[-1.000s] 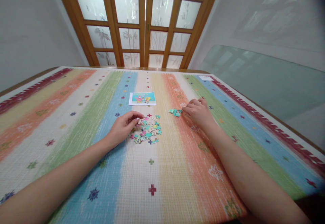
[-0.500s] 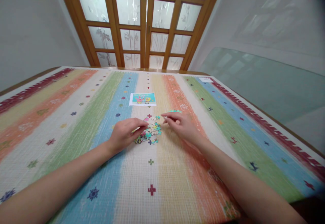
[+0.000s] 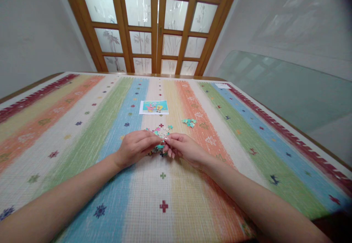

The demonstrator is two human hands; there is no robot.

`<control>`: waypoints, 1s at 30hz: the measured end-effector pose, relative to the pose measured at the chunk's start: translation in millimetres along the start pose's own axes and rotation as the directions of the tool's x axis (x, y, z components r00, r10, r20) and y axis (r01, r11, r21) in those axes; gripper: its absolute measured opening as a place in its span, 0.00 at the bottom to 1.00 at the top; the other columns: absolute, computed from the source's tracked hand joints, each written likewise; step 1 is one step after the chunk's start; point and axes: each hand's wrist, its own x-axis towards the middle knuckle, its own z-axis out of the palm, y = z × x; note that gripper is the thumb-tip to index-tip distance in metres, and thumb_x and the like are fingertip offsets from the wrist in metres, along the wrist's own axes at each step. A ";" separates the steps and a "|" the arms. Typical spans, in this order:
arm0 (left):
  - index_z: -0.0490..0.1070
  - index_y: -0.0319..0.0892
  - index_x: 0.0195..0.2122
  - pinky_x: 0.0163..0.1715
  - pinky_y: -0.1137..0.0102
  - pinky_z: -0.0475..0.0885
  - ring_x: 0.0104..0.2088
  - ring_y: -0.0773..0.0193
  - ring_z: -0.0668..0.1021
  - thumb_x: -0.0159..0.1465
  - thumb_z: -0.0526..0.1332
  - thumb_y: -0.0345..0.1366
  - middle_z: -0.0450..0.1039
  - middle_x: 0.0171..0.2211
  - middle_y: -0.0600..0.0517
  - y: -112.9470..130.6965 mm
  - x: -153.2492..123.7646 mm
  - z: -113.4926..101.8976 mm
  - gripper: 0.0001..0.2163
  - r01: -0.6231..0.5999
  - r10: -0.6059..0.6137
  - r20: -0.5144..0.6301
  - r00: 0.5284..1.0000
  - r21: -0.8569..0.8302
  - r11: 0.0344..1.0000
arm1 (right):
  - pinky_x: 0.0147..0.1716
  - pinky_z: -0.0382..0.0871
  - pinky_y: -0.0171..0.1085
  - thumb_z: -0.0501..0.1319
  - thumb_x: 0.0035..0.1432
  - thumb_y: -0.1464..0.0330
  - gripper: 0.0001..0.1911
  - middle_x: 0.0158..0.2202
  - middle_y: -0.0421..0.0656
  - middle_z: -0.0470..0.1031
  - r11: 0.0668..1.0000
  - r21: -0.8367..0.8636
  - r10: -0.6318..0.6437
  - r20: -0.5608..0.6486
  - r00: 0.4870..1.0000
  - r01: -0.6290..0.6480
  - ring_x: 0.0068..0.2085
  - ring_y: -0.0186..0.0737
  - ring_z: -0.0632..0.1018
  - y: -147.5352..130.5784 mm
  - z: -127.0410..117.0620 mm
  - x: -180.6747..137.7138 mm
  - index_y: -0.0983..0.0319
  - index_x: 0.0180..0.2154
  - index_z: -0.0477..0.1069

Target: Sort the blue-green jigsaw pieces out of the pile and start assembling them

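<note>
Over a loose heap of jigsaw puzzle pieces, the fingertips of both hands meet. My left hand comes in from the left, its fingers closed and pointing right. My right hand pinches with thumb and forefinger while its other fingers curl below. A tiny pale puzzle piece shows between the touching fingertips; its print cannot be made out. The hands cover much of the heap, which has teal, pink and whitish bits. A smaller cluster of teal puzzle pieces lies beyond my right hand.
Behind the heap lies a printed picture card with two cartoon figures on teal. A striped tablecloth covers the table. A white paper rests near the far right corner. Wooden doors with glass panes stand past the table.
My right hand has moved left and slightly nearer, from beside the teal cluster to my left fingertips. The teal cluster is now uncovered. My left hand has barely shifted.
</note>
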 end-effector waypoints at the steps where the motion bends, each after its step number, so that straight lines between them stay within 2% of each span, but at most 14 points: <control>1: 0.70 0.45 0.53 0.43 0.70 0.76 0.42 0.65 0.81 0.71 0.60 0.31 0.80 0.42 0.50 -0.3 0.3 0.7 0.11 0.014 -0.014 0.000 1.000 -0.014 1.000 | 0.26 0.69 0.33 0.65 0.62 0.54 0.18 0.28 0.41 0.76 1.000 -0.005 -0.009 0.000 1.000 0.009 0.25 0.30 0.72 0.4 -0.9 0.7 0.62 0.30 0.73; 7: 0.67 0.47 0.57 0.54 0.60 0.74 0.53 0.58 0.76 0.70 0.61 0.35 0.73 0.53 0.45 -4.3 1.7 1.1 0.15 0.180 -0.180 -0.001 0.984 -0.043 0.983 | 0.27 0.68 0.33 0.66 0.57 0.47 0.23 0.29 0.41 0.76 0.981 -0.148 -0.132 -0.048 0.990 0.124 0.25 0.31 0.73 -2.5 -9.9 0.7 0.62 0.31 0.74; 11: 0.67 0.45 0.56 0.58 0.57 0.69 0.55 0.57 0.74 0.71 0.57 0.33 0.72 0.52 0.46 -12.6 -0.6 0.4 0.13 0.312 -0.314 -0.034 0.949 -0.057 0.948 | 0.29 0.69 0.35 0.63 0.60 0.49 0.21 0.29 0.41 0.76 0.926 -0.328 -0.229 -0.092 0.969 0.188 0.26 0.33 0.73 -8.4 -20.7 -2.1 0.60 0.31 0.73; 14: 0.67 0.44 0.55 0.58 0.58 0.69 0.55 0.57 0.73 0.71 0.56 0.33 0.72 0.51 0.46 -17.5 -2.2 1.1 0.12 0.370 -0.374 -0.044 0.926 -0.068 0.926 | 0.29 0.68 0.36 0.62 0.63 0.51 0.20 0.29 0.41 0.74 0.883 -0.419 -0.278 -0.101 0.955 0.213 0.27 0.33 0.73 -13.5 -29.9 -4.8 0.60 0.31 0.73; 23: 0.67 0.44 0.55 0.59 0.58 0.67 0.55 0.57 0.72 0.71 0.55 0.32 0.72 0.51 0.46 -17.0 -3.4 2.0 0.12 0.367 -0.367 0.013 0.930 -0.068 0.928 | 0.31 0.70 0.37 0.58 0.66 0.51 0.19 0.30 0.41 0.75 0.832 -0.514 -0.219 0.042 0.975 0.209 0.29 0.35 0.74 -27.3 -69.8 -11.5 0.60 0.36 0.73; 30: 0.67 0.44 0.55 0.58 0.58 0.68 0.54 0.57 0.73 0.71 0.55 0.32 0.72 0.51 0.47 -17.0 -2.4 1.8 0.12 0.369 -0.369 0.015 0.929 -0.066 0.927 | 0.32 0.69 0.36 0.60 0.64 0.49 0.21 0.30 0.41 0.75 0.861 -0.471 -0.192 0.049 0.980 0.193 0.29 0.33 0.74 -35.1 -85.1 -14.5 0.62 0.35 0.72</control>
